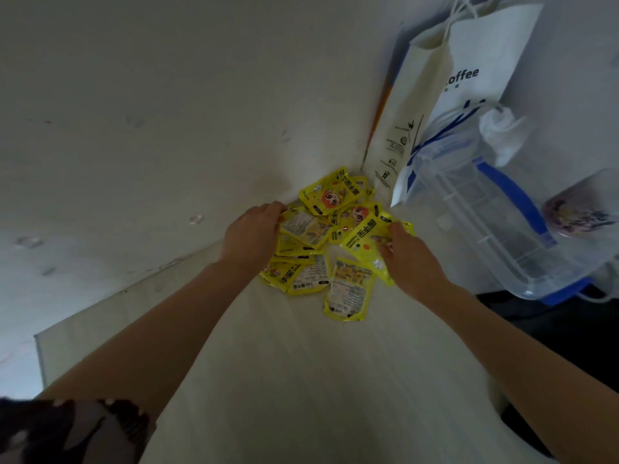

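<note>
Several yellow snack packets (335, 249) with a cartoon face lie in a loose pile on a pale tabletop (301, 380), pushed into the corner against the wall. My left hand (253, 234) is at the pile's left edge, its fingers curled round a packet (303, 226) that shows its printed back. My right hand (407, 259) is on the pile's right side and pinches another yellow packet (366, 234) between thumb and fingers. One packet (348, 291) lies apart at the near edge of the pile.
A white paper bag (469, 72) printed "coffee" leans against the wall at the right. In front of it stands a clear plastic box (495, 222) with blue handles. A round printed thing (582, 209) sits at the far right. The table's left edge (134, 293) runs diagonally.
</note>
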Tool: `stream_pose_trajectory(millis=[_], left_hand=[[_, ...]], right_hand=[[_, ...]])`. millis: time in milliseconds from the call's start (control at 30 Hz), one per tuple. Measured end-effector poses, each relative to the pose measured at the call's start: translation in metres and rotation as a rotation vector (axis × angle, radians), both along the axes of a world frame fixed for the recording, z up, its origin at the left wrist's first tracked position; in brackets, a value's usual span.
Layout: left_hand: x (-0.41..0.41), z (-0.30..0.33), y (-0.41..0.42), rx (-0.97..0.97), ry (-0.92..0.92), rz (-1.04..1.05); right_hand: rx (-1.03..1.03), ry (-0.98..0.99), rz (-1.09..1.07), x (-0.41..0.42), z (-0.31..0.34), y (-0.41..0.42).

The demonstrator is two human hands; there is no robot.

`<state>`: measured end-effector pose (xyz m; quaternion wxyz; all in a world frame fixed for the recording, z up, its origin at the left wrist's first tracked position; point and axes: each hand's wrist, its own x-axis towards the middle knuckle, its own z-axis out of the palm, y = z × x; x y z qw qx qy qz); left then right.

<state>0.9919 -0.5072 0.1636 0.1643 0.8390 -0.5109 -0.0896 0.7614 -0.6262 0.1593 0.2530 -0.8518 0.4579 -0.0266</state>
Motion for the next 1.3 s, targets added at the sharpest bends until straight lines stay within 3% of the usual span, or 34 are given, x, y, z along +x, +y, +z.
stream_pose_trajectory(millis=[233, 367, 567, 733, 1000, 1300], left_hand=[[0.008, -0.013, -0.049, 0.281, 0.082, -0.169], [0.017, -0.015, -0.073, 0.474, 0.157, -0.287], [0.017, -0.024, -0.086, 0.467, 0.063, -0.32], [0.02, -0.024, -0.079, 0.453, 0.237, -0.395], [0.005, -0.026, -0.049, 0.58, 0.102, -0.385], [-0.003, -0.036, -0.001, 0.429, 0.036, -0.218]], right_hand=[[0.472, -0.051, -0.313, -0.008, -0.025, 0.026], [0.599, -0.083, -0.388, -0.005, -0.043, 0.04], [0.389, -0.01, -0.408, 0.009, -0.055, 0.056], [0.247, 0.157, -0.389, 0.023, -0.045, 0.072], [0.232, 0.209, -0.4, 0.035, -0.042, 0.085], [0.241, 0.216, -0.463, 0.03, -0.04, 0.094]])
